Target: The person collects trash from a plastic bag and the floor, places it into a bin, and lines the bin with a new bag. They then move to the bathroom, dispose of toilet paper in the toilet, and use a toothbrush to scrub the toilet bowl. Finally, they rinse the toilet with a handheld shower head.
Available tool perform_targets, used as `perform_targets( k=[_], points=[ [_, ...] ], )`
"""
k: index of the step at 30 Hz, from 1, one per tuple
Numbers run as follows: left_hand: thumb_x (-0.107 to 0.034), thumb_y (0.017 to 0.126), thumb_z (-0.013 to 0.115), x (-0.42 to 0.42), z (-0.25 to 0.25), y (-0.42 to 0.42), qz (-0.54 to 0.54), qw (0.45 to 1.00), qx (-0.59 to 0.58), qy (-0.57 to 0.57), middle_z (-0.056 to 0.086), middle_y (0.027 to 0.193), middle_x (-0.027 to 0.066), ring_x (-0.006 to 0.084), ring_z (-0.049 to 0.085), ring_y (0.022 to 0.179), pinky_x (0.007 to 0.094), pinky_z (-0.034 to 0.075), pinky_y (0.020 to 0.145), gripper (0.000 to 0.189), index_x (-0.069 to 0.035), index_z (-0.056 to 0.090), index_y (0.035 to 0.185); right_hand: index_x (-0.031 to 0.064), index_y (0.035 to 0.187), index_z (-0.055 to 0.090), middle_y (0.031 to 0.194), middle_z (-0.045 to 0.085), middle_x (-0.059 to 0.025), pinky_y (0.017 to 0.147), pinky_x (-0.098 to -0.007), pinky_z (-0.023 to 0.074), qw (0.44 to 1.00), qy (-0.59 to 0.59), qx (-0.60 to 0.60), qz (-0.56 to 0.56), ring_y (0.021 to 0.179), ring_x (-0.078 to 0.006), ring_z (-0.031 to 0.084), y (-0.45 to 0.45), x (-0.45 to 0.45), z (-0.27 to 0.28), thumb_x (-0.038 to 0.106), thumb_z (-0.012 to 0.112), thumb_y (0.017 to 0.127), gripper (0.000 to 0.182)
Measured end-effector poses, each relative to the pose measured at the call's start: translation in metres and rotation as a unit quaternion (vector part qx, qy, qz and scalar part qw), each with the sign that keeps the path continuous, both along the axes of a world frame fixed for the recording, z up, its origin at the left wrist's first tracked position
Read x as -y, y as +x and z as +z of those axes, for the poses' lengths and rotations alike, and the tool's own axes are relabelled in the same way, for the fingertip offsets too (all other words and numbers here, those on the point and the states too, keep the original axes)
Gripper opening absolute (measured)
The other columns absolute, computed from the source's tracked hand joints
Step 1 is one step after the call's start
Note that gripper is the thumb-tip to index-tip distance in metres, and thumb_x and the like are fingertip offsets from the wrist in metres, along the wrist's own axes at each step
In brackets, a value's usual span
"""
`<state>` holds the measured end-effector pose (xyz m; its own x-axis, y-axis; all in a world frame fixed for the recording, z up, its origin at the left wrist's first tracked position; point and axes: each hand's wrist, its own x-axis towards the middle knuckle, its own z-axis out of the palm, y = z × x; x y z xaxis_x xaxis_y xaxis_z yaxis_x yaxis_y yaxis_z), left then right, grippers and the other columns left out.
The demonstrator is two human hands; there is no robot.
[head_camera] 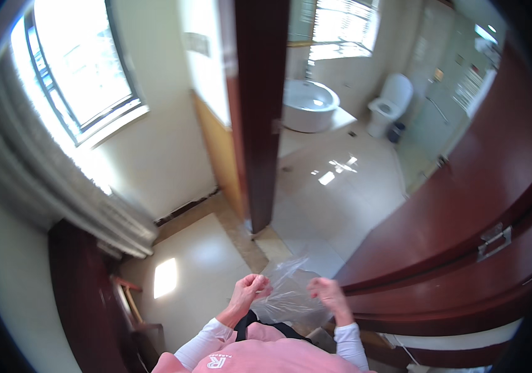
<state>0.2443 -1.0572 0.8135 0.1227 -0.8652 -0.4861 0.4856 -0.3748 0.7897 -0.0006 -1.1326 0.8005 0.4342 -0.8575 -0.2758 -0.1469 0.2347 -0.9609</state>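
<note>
A clear plastic bag (289, 296) hangs spread between my two hands, in front of my body. My left hand (249, 289) is closed on the bag's left edge, with the fingertips pinched together. On the other side, my right hand (327, 291) is at the bag's right edge with its fingers curled; whether it grips the film cannot be made out. The bag's lower part lies before my dark trousers and pink top.
Ahead, a doorway opens to a bathroom with a round washbasin (310, 105), a toilet (389, 102) and a small dark bin (395, 132). A dark red door (457, 186) stands at the right. At the left are a curtain (60, 154) and a wooden chair (130, 303).
</note>
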Motion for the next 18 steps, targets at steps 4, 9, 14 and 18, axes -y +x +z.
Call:
perform_targets(
  k=[4, 9, 14, 18],
  points=[
    [-0.025, 0.093, 0.052, 0.069, -0.001, -0.055, -0.205, 0.974, 0.080, -0.057, 0.064, 0.092, 0.0070, 0.0141, 0.061, 0.084, 0.0291, 0.051, 0.077, 0.027, 0.000, 0.061, 0.101, 0.0038, 0.094, 0.062, 0.081, 0.065, -0.0029, 0.062, -0.0257, 0.0462, 0.994, 0.082, -0.043, -0.050, 0.069, -0.0119, 0.059, 0.017, 0.036, -0.001, 0.017, 0.052, 0.089, 0.017],
    [-0.023, 0.095, 0.045, 0.179, -0.008, -0.069, -0.051, 0.978, -0.195, -0.051, 0.059, 0.084, 0.0053, 0.0214, 0.062, 0.086, 0.0398, 0.052, 0.083, 0.018, -0.008, 0.049, 0.085, 0.0085, 0.092, 0.058, 0.086, 0.063, -0.0061, 0.065, -0.0308, 0.0498, 0.853, 0.233, 0.248, -0.395, 0.075, -0.0204, 0.062, -0.021, 0.106, -0.049, 0.025, 0.054, 0.090, 0.017],
    [-0.021, 0.096, 0.040, 0.302, -0.021, -0.052, 0.021, 0.961, -0.277, -0.015, 0.046, 0.067, 0.0022, 0.0169, 0.051, 0.057, 0.0362, 0.050, 0.057, 0.019, -0.009, 0.042, 0.082, 0.0086, 0.084, 0.053, 0.075, 0.058, -0.0067, 0.056, -0.0322, 0.0495, 0.676, 0.356, 0.410, -0.498, 0.062, -0.0182, 0.056, -0.079, 0.208, -0.086, 0.018, 0.045, 0.093, 0.015],
    [-0.022, 0.095, 0.042, 0.403, -0.018, -0.035, -0.029, 0.987, -0.158, 0.015, 0.042, 0.064, -0.0011, 0.0095, 0.040, 0.048, 0.0243, 0.036, 0.041, 0.018, -0.010, 0.045, 0.081, 0.0106, 0.080, 0.048, 0.063, 0.045, 0.0022, 0.044, -0.0230, 0.0384, 0.792, 0.179, 0.271, -0.516, 0.050, -0.0086, 0.043, -0.117, 0.289, -0.108, 0.019, 0.044, 0.094, 0.017]
  ],
)
